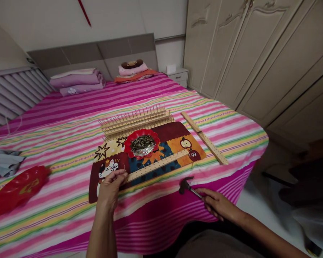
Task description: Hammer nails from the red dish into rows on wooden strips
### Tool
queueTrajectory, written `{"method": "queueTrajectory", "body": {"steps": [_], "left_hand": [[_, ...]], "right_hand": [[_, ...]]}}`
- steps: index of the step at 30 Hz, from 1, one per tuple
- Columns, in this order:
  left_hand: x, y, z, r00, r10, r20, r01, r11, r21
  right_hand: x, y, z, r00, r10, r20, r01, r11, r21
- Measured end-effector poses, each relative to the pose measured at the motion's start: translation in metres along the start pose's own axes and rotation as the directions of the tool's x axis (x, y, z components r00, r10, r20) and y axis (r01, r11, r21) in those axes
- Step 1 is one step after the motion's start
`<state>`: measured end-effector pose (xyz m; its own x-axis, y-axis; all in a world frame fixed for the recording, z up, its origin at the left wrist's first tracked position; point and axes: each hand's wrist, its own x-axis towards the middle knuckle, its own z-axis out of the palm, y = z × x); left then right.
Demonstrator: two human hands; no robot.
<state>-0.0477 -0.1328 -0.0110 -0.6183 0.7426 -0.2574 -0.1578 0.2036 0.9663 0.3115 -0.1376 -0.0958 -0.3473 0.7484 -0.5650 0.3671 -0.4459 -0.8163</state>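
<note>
My left hand (111,184) is closed at the left end of a pale wooden strip (156,166). Its thumb and fingertips pinch a thin nail (124,167) that stands up there; the fingers hide its lower part. Small nails stand in a row along that strip, which lies on a patterned mat (177,134). In my right hand (216,203) is a claw hammer (188,186), gripped by its handle, its dark head over the bed's near edge, apart from the strip. A red scalloped bowl (127,146) full of loose nails (143,144) sits on the mat behind the strip.
Several wooden strips (136,120) bristling with upright nails lie behind the bowl. Bare drilled strips (211,145) lie to the right. A red plastic tray (18,188) and grey cloth (4,163) are at the left. Everything rests on a striped bedspread (70,179); a wardrobe (231,46) stands right.
</note>
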Motion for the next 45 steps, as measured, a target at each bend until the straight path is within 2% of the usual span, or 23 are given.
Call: {"method": "queueTrajectory", "body": {"steps": [4,8,13,16,20,26,33,41,45], "left_hand": [[0.004,-0.008,0.003,0.997,0.054,0.059,-0.058,0.996,0.065],[0.012,-0.018,0.009,0.989,0.143,0.037,-0.148,0.967,0.208],[0.015,-0.029,0.016,0.988,0.145,0.052,-0.152,0.973,0.175],[0.016,-0.032,0.016,0.983,0.176,0.044,-0.181,0.949,0.259],[0.014,-0.03,0.017,0.981,0.187,0.041,-0.188,0.904,0.383],[0.008,-0.023,0.02,0.978,0.208,0.033,-0.198,0.854,0.482],[0.002,-0.019,0.02,0.985,0.17,0.022,-0.158,0.849,0.504],[0.007,-0.026,0.019,0.969,0.235,0.078,-0.236,0.778,0.582],[0.006,-0.029,0.019,0.955,0.277,0.106,-0.283,0.74,0.61]], "right_hand": [[-0.001,-0.001,0.0,1.0,-0.013,0.005,0.013,1.0,0.008],[-0.001,0.0,0.0,1.0,-0.015,0.01,0.015,1.0,0.003],[0.0,0.001,0.0,1.0,-0.01,-0.001,0.01,1.0,0.003],[0.001,0.001,0.0,1.0,-0.011,0.005,0.011,1.0,0.008],[0.001,0.001,0.0,1.0,0.005,0.001,-0.005,1.0,0.006],[-0.001,0.0,0.0,1.0,-0.001,-0.003,0.001,1.0,0.007],[0.001,0.002,-0.001,1.0,0.003,0.002,-0.003,1.0,0.015],[0.0,0.0,0.0,1.0,0.02,-0.018,-0.02,1.0,0.006],[-0.006,-0.01,0.006,1.0,0.012,-0.012,-0.013,0.999,-0.042]]}}
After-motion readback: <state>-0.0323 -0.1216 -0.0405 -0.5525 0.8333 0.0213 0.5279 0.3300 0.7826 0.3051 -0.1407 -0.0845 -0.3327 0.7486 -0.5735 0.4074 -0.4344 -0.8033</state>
